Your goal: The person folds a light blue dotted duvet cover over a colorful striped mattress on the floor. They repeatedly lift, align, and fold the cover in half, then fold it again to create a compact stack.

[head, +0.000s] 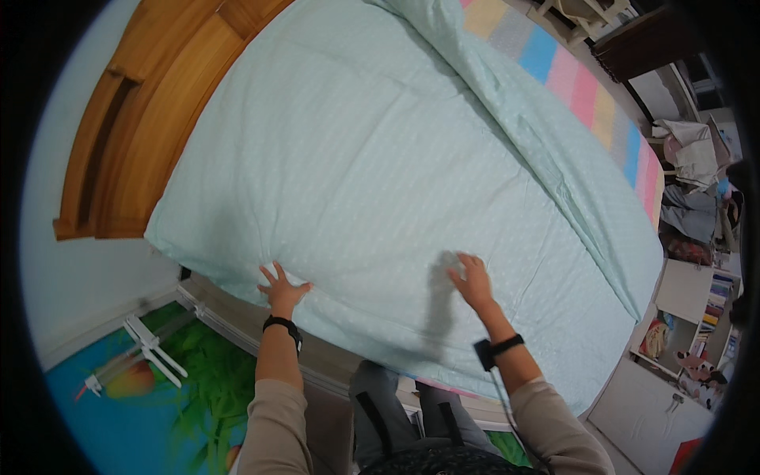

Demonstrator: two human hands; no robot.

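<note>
A pale green patterned quilt or bed cover (pixel 368 178) is spread over most of a bed. Its far right part is folded back in a long ridge, with a striped multicoloured sheet (pixel 570 77) showing beyond. My left hand (pixel 284 291) lies on the cover close to its near edge, fingers spread, holding nothing. Farther right, my right hand (pixel 473 280) is over the cover with its fingers slightly bent and apart, its shadow falling to the left; whether it touches the cloth I cannot tell. Both wrists wear black bands, the right one with a small box and a cable.
A wooden headboard (pixel 172 119) stands at the upper left against a pale wall. A white folding frame (pixel 151 347) is on the colourful printed floor (pixel 196 409) at the lower left. At the right are a shelf unit with books (pixel 715 303), a white cabinet (pixel 647 398) and piled clothes (pixel 692 154).
</note>
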